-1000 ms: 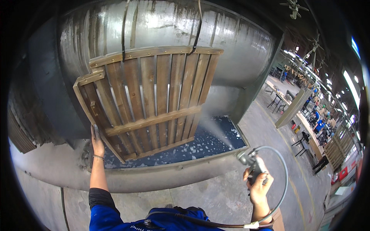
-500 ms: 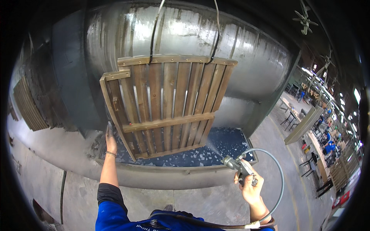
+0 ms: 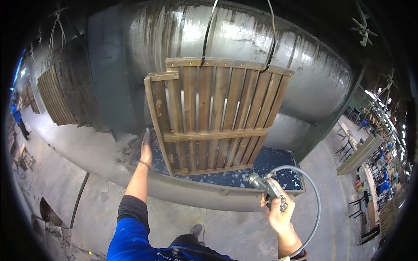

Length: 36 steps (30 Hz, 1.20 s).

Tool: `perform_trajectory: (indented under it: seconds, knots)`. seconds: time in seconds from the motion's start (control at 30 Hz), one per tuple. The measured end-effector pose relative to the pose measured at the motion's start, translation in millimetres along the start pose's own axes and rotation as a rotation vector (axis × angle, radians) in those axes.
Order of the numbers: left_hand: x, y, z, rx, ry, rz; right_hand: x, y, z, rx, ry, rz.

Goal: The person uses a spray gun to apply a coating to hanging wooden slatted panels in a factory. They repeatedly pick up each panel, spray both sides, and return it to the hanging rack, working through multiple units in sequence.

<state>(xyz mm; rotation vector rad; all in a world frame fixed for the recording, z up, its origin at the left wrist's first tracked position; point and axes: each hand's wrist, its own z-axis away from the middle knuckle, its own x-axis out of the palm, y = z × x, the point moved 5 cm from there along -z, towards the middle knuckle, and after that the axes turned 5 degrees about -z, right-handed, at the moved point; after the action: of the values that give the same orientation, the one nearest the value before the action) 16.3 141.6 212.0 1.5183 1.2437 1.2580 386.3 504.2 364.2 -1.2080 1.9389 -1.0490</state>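
Observation:
A brown slatted wooden panel [image 3: 215, 136] hangs before me, slightly tilted, with a cross rail and a short stepped piece at its upper left. Beside its lower left edge is my left hand [image 3: 146, 152], fingers stretched upward and holding nothing; whether they touch the wood I cannot tell. My right hand [image 3: 281, 215] is wrapped round the grip of a metal spray gun [image 3: 266, 186] below the panel's lower right corner. The nozzle points up and left toward the slats. From the gun a grey hose [image 3: 319, 204] loops down past my right wrist.
Two straps [image 3: 272, 30] hold the panel from above. Under it lies a trough [image 3: 217, 189] of dark liquid with pale flecks, backed by a curved metal wall [image 3: 313, 74]. Other slatted panels [image 3: 54, 98] hang at left, where a person [image 3: 18, 117] stands. Workbenches [image 3: 370, 187] line the right.
My view has swung left, so the panel appears farther right. The spray mist seen at the nozzle before no longer shows. Both hands keep much the same pose.

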Motion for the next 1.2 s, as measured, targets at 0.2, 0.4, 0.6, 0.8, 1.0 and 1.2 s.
perform_trajectory:
  seconds: [0.2, 0.4, 0.6, 0.8, 1.0, 1.2]
  knots:
    - [-4, -2, 4, -0.116, -0.036, 0.004, 38, -12, -10, -0.084, 0.054, -0.340]
    - [-18, 6, -3, -0.156, -0.142, -0.149, 88, 32, -30, 0.155, -0.036, -0.498]
    - [-30, 18, -19, -0.234, -0.113, -0.213, 110, 115, 3, 0.406, -0.010, -0.261]
    - [-48, 26, -48, -0.173, -0.234, -0.270, 173, 195, 42, 0.542, -0.072, -0.145]
    - [-77, 10, -80, -0.164, -0.405, -0.275, 221, 181, 42, 0.618, -0.168, 0.203]
    - [-86, 2, -100, -0.195, -0.416, -0.158, 231, 5, -16, 0.005, -0.019, 0.030]
